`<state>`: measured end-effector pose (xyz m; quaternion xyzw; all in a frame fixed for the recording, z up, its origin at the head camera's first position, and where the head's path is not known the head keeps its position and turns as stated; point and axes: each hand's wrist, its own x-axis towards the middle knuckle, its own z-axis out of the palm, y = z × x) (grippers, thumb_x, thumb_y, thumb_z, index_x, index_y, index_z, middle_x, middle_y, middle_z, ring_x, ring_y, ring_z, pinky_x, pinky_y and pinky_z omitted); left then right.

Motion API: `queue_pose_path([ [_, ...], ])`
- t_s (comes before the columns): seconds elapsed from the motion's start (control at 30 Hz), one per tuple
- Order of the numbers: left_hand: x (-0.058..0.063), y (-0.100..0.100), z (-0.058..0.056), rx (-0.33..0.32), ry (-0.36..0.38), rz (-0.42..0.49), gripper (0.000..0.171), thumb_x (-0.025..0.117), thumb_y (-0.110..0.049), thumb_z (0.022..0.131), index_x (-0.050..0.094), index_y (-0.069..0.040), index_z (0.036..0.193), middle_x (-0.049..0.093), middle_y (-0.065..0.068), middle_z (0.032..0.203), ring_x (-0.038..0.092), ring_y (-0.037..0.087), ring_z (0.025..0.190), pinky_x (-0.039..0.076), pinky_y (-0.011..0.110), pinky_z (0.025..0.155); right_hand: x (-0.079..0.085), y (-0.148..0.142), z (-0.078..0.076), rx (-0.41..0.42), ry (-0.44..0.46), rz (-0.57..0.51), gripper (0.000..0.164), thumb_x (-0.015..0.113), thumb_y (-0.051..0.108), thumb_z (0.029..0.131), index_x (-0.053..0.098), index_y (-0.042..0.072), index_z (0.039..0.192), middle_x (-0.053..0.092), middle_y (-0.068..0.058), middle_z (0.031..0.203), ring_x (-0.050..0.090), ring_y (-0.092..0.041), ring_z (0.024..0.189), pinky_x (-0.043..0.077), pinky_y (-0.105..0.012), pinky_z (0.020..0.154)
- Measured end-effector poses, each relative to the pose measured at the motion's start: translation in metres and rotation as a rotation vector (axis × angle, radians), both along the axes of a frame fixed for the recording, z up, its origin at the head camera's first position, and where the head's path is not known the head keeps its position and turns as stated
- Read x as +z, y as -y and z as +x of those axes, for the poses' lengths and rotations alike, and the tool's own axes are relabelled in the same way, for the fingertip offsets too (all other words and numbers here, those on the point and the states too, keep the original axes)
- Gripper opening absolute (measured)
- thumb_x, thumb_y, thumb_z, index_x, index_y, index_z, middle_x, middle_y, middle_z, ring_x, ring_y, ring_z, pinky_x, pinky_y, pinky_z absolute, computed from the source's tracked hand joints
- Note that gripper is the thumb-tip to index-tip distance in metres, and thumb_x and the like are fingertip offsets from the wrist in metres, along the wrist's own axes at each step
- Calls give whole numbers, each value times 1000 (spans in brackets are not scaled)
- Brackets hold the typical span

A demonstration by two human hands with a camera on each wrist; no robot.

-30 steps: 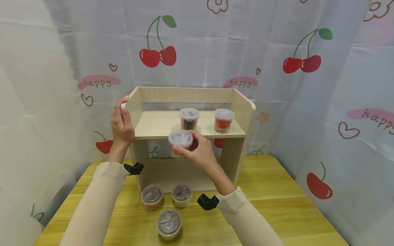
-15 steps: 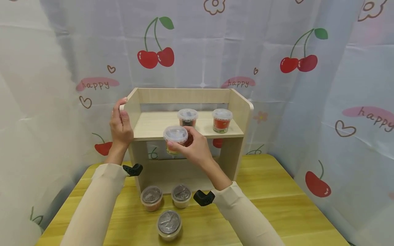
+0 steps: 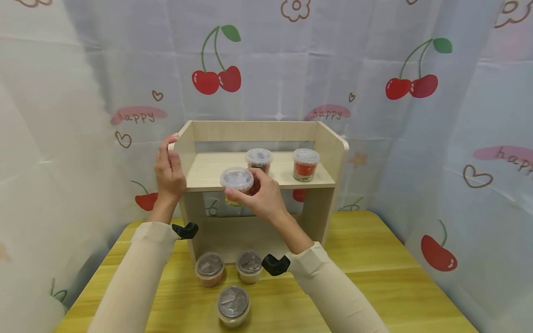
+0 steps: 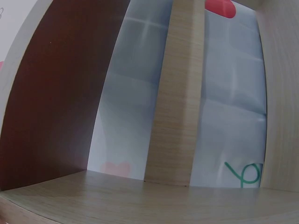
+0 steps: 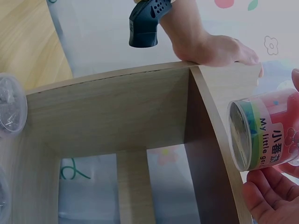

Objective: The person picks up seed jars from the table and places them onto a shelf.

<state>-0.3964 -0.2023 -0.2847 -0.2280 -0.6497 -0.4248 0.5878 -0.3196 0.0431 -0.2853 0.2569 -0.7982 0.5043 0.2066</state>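
In the head view my right hand (image 3: 266, 196) grips a small clear plastic cup (image 3: 236, 179) with a translucent lid, thumb at its near side. The cup is upright and overlaps the front edge of the wooden shelf's upper board (image 3: 210, 163). In the right wrist view the cup's label (image 5: 264, 137) reads "My little" over a green and pink print. My left hand (image 3: 170, 173) holds the shelf's left side panel near its upper front corner. Two similar lidded cups stand on the board: a dark-labelled cup (image 3: 259, 159), partly behind my right hand, and a red-labelled cup (image 3: 306, 165) at the right.
On the yellow wood-grain table (image 3: 366, 273) in front of the shelf stand three lidded cups: a pinkish cup (image 3: 210, 268), a pale cup (image 3: 250, 267) and a nearer pale cup (image 3: 233, 306). A cherry-printed curtain (image 3: 275, 60) hangs behind.
My right hand has carried the cup left and slightly up along the front of the upper board. My left hand keeps its hold on the side panel. The whole head view shifts a little.
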Motion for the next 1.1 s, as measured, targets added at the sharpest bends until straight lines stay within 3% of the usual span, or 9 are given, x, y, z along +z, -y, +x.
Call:
queue_pose_path([
  [0.1,4,-8,8,-4,0,6,35,34,-14,106,51,7,129,57,22,133,33,25,74,28,35,71,1,0,-1,-4,3,-5,63,83,32,79,58,5,129,68,-7,105,63,-17,88,53,-30,72],
  [0.27,20,-19,33,-36,8,9,31,35,-2,102,49,13,125,55,29,131,37,33,81,30,38,79,3,1,-4,-4,7,-4,62,83,35,79,58,7,128,67,-6,102,63,-16,86,53,-30,71],
  [0.33,19,-18,32,-47,14,9,30,37,3,99,49,14,125,54,30,131,41,38,86,32,41,83,3,2,-5,-12,10,-2,61,83,36,79,59,8,128,68,-5,102,63,-16,86,53,-30,71],
  [0.4,14,-14,22,-41,16,11,30,37,2,99,50,12,125,55,27,132,44,39,92,33,43,85,3,2,-6,-21,12,3,61,83,36,78,59,8,127,68,-5,101,64,-16,86,53,-31,71],
  [0.5,4,-5,5,-25,27,8,32,38,-5,102,51,5,129,56,19,135,49,37,100,36,44,88,5,4,-7,-24,19,11,63,84,37,78,59,8,128,68,-6,102,64,-16,87,53,-31,72],
  [0.57,1,-1,0,-22,36,4,33,38,-11,103,52,1,131,56,13,137,50,34,102,36,43,88,6,6,-7,-16,21,14,63,83,36,78,59,8,128,68,-6,102,64,-16,87,53,-31,72],
  [0.87,-2,4,-2,-29,45,-5,38,37,-26,106,52,-4,133,56,6,139,52,31,112,38,45,93,11,14,-11,5,6,17,58,82,37,80,59,9,125,67,-4,100,63,-15,84,52,-29,69],
  [1.1,-1,4,-1,-18,34,-1,39,36,-27,106,52,-3,133,57,8,138,45,30,86,34,43,79,16,19,-14,-22,27,53,60,81,41,80,59,9,127,67,-4,101,63,-16,86,51,-31,71],
])
